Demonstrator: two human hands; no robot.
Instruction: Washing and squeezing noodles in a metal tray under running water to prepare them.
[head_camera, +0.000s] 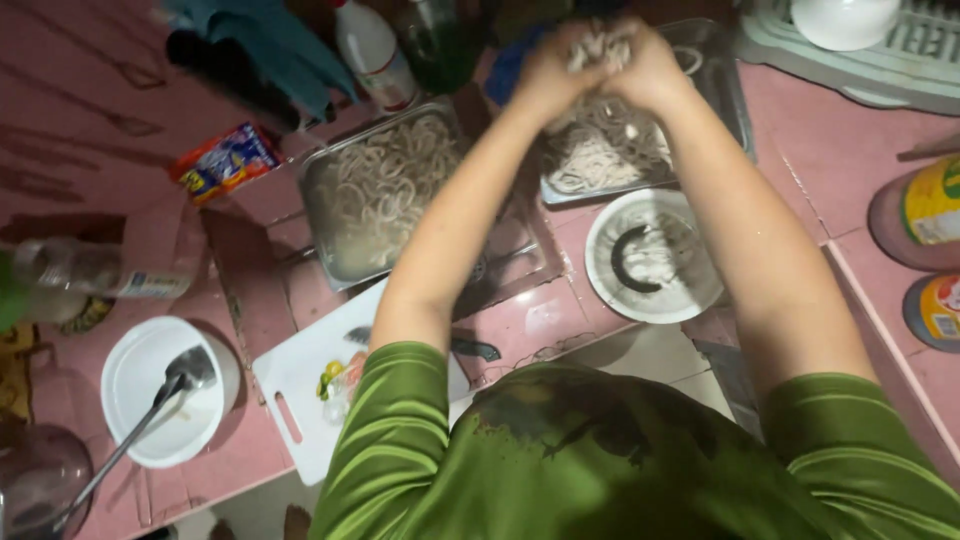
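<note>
Pink tiled counter (860, 160) crowded with metal trays (340, 190) and bowls (130, 370).

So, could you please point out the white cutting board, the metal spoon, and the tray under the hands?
white cutting board (300, 385), head view, bare left part.
metal spoon (190, 368), head view, its bowl.
tray (735, 110), head view, right rim.

1. We hold our left hand (545, 75) and right hand (650, 65) together, closed on a clump of strips (598, 45), above the far tray (730, 90).
2. A second tray (325, 235) lies left of it.
3. A plate (700, 295) sits just before the far tray.
4. A cutting board (295, 385) lies before the second tray.
5. A bowl (140, 370) with a spoon (185, 372) in it stands left of the board.
</note>
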